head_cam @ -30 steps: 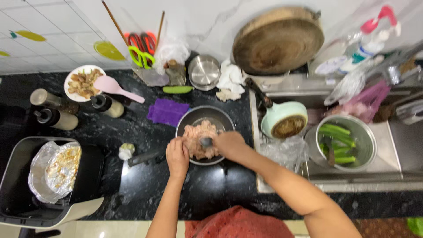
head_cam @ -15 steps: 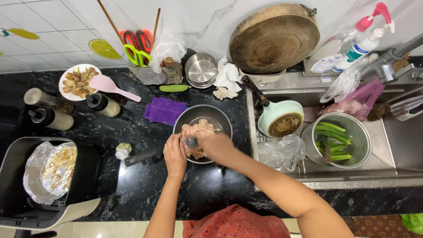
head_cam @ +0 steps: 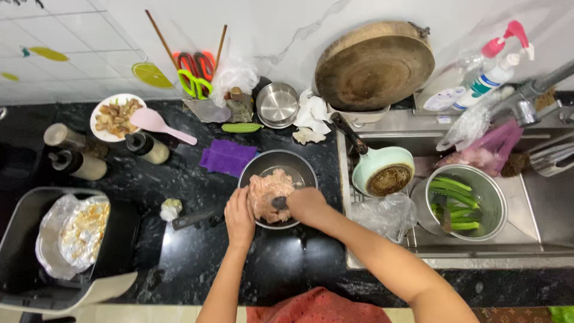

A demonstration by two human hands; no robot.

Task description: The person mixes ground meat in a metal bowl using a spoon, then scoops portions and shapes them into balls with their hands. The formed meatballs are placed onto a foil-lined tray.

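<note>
**Both hands at the bowl of minced meat**

At the far left of the black worktop (head_cam: 197,263) sits an open air-fryer basket (head_cam: 24,251) lined with foil. Right of it, a dark knife handle (head_cam: 194,218) lies just beside the left hand (head_cam: 239,216), whose fingers are pressed together against the near-left rim of the steel bowl (head_cam: 305,170). The pale pink minced meat (head_cam: 266,191) fills the bowl between both hands. The right hand (head_cam: 306,204) is curled shut on a dark utensil (head_cam: 279,203) sunk in the meat. Further right, the sink (head_cam: 526,239) holds a green saucepan (head_cam: 382,170) and a pot of green beans (head_cam: 457,200).
</note>
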